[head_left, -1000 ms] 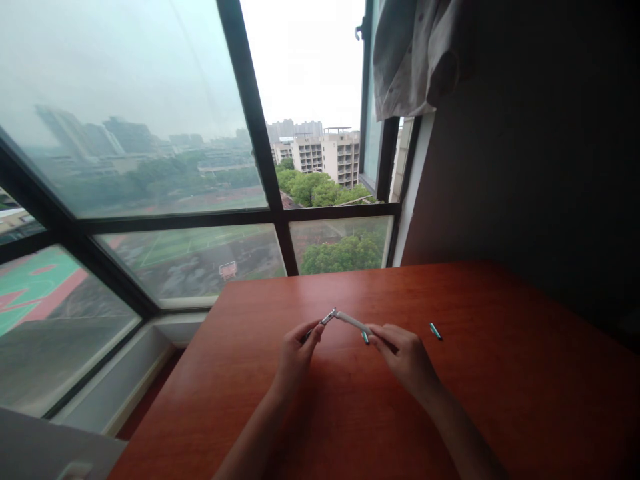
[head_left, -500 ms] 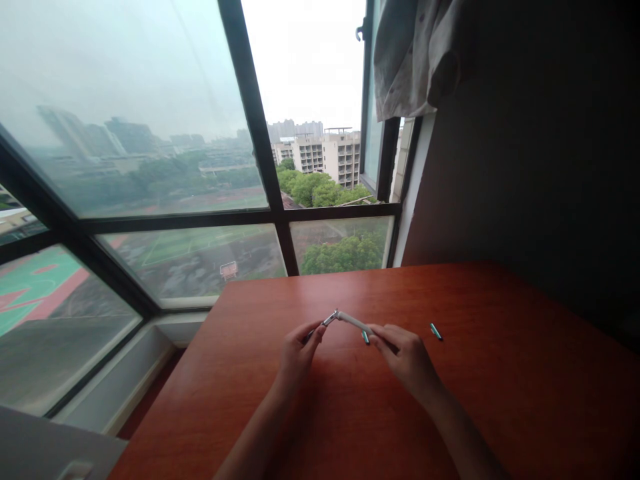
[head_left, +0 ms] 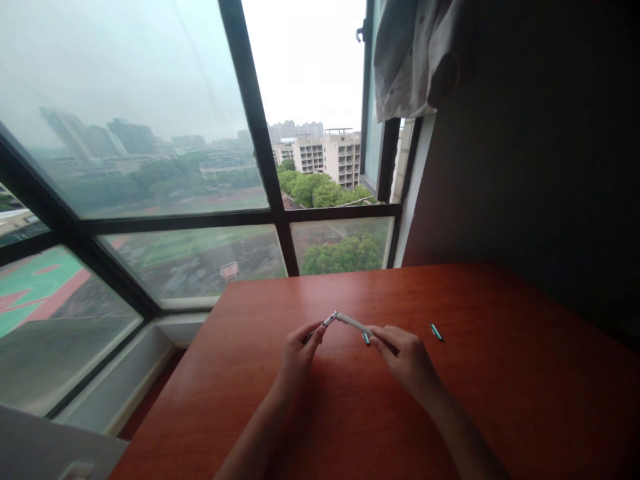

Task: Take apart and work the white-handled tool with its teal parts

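Above the table, my left hand (head_left: 299, 353) pinches a slim, shiny silver piece (head_left: 330, 319), its rear part hidden by the fingers. My right hand (head_left: 406, 353) is closed on a slender whitish stick (head_left: 354, 323). The two tips meet or nearly meet, forming a shallow peak; I cannot tell if they are joined. Just by my right fingertips a short teal piece (head_left: 367, 339) shows, partly covered by the hand. Further right, a teal pen cap (head_left: 437, 332) with what looks like a clip lies on the table.
The reddish-brown wooden table (head_left: 280, 300) reaches to a dark-framed window (head_left: 215, 219). One window pane (head_left: 371, 133) stands open at the right. A grey cloth (head_left: 410, 67) hangs above, next to a dark wall (head_left: 500, 167).
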A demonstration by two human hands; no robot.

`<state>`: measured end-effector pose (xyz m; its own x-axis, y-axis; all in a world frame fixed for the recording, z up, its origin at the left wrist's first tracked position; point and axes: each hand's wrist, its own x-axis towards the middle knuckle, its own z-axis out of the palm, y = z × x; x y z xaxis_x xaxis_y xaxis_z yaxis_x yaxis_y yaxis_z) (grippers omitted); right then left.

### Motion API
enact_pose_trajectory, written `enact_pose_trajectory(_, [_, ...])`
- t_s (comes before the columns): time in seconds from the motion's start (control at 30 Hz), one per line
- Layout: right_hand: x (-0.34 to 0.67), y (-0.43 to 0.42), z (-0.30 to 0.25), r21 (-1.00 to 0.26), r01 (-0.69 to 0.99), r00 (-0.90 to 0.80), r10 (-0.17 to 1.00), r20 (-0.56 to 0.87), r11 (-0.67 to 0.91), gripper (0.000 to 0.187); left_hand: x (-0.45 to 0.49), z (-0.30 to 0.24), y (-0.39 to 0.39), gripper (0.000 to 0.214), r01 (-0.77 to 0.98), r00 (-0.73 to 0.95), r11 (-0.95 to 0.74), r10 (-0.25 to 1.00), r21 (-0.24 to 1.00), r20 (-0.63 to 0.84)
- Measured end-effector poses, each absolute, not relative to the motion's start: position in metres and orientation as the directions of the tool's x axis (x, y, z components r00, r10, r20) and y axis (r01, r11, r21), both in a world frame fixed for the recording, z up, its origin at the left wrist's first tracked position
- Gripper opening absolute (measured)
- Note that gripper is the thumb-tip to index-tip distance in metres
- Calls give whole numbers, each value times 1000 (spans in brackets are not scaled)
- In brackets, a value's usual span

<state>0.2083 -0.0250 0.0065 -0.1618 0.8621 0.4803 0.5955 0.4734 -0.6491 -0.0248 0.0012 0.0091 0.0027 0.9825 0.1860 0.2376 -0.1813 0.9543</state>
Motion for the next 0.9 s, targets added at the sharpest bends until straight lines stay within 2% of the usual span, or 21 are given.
enact_pose_trajectory(0.2, [207, -25, 9, -672, 576, -114, 860, 498, 466, 24, -22, 10, -1, 43, 216, 60, -172, 985, 961, 163])
enact_pose_trajectory(0.43, [206, -26, 12, -688, 530, -157, 855, 495, 496, 24, -23, 14, 0, 42, 191, 13, -159, 987, 969, 159])
enact_pose_trajectory(0.8, [209, -25, 12, -695, 544, -120, 864, 490, 470, 25, -21, 14, -3, 42, 167, 115, -159, 983, 973, 141])
enact_pose_trajectory(0.9, [209, -26, 13, -695, 537, -124, 859, 496, 479, 26, -21, 14, -3, 42, 171, 99, -159, 985, 972, 144])
